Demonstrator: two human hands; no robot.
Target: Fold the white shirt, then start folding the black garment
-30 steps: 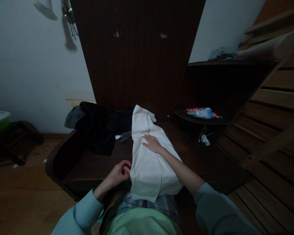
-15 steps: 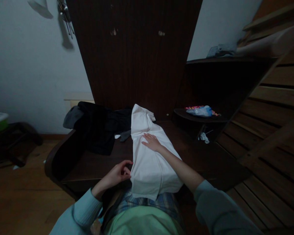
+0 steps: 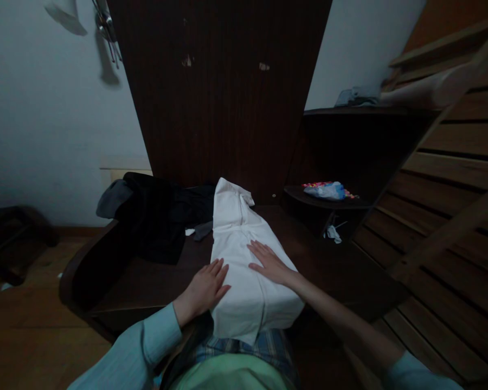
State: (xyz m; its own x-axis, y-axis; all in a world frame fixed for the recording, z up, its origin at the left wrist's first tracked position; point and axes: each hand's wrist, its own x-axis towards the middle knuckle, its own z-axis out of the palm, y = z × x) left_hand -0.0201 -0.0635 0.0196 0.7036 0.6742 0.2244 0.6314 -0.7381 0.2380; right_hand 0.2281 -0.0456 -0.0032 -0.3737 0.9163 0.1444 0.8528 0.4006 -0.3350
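Note:
A white garment (image 3: 239,303), folded into a long strip, lies on the dark wooden desk top (image 3: 158,284) and hangs over its front edge towards my lap. Its far end narrows and looks like a collar or sleeve; I cannot tell which. My left hand (image 3: 205,286) rests flat on the cloth's left edge, fingers stretched out. Across the middle of the cloth, towards its right side, my right hand (image 3: 270,264) lies with fingers spread. Neither hand grips anything.
Dark clothes (image 3: 158,227) are heaped at the desk's left end, with a grey piece (image 3: 114,199) on top. A plastic bag (image 3: 325,190) sits on a low corner shelf to the right. Wooden slats (image 3: 451,216) stand at far right, and a dark panel (image 3: 223,108) rises behind.
My left hand has gone from pinching at the cloth's left edge to lying flat on top. My right hand has slid nearer to me and slightly right.

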